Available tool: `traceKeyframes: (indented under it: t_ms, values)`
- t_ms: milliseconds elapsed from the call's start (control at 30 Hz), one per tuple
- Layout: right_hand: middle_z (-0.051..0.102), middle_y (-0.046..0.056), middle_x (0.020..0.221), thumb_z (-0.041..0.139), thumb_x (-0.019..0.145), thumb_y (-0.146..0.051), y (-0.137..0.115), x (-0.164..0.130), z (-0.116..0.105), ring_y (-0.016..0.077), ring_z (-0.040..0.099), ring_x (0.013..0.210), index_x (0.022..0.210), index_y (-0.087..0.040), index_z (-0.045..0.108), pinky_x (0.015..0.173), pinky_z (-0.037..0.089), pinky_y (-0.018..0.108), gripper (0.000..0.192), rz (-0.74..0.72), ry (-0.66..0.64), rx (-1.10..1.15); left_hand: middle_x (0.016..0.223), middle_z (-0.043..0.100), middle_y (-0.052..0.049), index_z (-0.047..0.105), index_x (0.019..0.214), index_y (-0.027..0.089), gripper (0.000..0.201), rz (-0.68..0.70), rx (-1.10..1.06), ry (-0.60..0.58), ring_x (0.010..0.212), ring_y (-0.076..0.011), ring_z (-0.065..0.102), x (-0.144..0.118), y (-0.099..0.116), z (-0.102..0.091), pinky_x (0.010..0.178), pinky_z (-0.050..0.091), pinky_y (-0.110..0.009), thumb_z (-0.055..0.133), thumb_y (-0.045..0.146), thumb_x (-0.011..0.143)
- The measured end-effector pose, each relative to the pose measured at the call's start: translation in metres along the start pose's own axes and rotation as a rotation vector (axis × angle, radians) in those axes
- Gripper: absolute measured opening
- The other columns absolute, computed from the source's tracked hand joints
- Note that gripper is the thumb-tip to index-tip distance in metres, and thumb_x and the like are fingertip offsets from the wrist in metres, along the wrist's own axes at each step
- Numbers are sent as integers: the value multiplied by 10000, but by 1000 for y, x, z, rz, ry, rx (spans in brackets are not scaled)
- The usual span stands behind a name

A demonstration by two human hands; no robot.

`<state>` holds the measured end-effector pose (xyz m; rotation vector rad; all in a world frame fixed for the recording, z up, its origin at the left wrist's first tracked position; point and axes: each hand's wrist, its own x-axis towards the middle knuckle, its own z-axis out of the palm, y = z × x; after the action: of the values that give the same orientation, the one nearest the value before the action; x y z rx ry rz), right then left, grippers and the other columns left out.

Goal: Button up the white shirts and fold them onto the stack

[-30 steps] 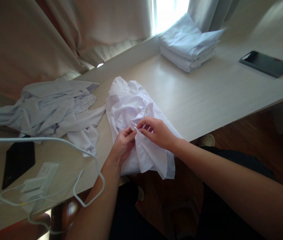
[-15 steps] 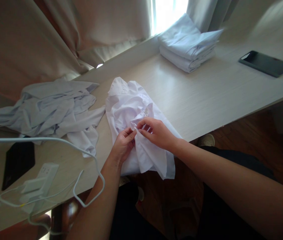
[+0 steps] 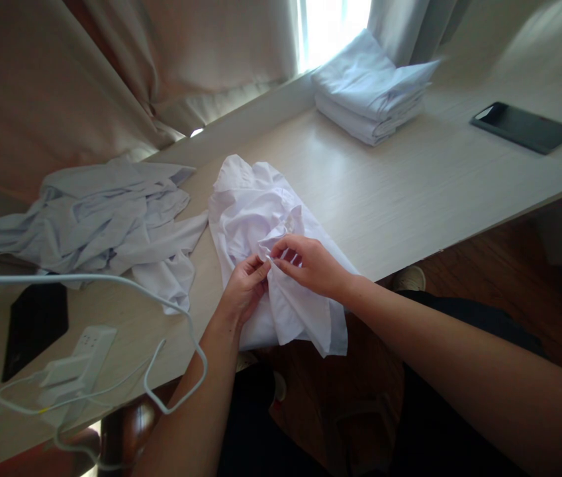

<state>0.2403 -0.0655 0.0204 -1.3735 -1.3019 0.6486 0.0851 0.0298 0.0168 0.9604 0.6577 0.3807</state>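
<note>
A white shirt (image 3: 251,212) lies crumpled in front of me, its lower end hanging over the table's front edge. My left hand (image 3: 247,286) pinches a fold of it between thumb and fingers. Close beside it, my right hand (image 3: 308,264) grips the same strip of cloth with thumb and forefinger. The fingertips of both hands nearly meet at the middle of the shirt. Whether a button sits between them is too small to make out.
Left of the shirt lies a heap of rumpled white clothing (image 3: 106,218). Folded white garments (image 3: 370,99) are stacked by the window. A phone (image 3: 523,127) rests at the right. A power strip (image 3: 87,358), a white cable (image 3: 196,338) and a black flat object (image 3: 37,324) occupy the left.
Both hands keep their pinch on the shirt, almost unmoved. The whole view has shifted very slightly.
</note>
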Motion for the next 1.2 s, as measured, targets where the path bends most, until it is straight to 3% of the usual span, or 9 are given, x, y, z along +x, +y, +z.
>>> traceKeyframes:
  t_ms: [233,833,1200]
  values:
    - [644,16,897,607,884,-208,0,0,-2,115,604,736,947,-174,629,663,500,253,75,-21,-16,6,999,741,-94,694,1094,156,377,-7,3,-20,892,-214,713,0,0,0,825,545,-334,809,293,762]
    - [654,13,911,619,851,-189,3,2,-8,116,605,751,963,-185,623,699,501,258,112,-24,-88,5,959,736,-85,703,1062,147,373,-18,10,-27,881,-214,709,0,0,0,792,544,-317,831,267,732]
    - [651,11,883,651,773,-131,9,2,-12,127,575,728,933,-194,631,708,462,269,173,-68,-88,-145,828,700,-60,720,962,125,250,-56,87,-40,658,-122,619,0,3,0,621,483,-234,777,269,766]
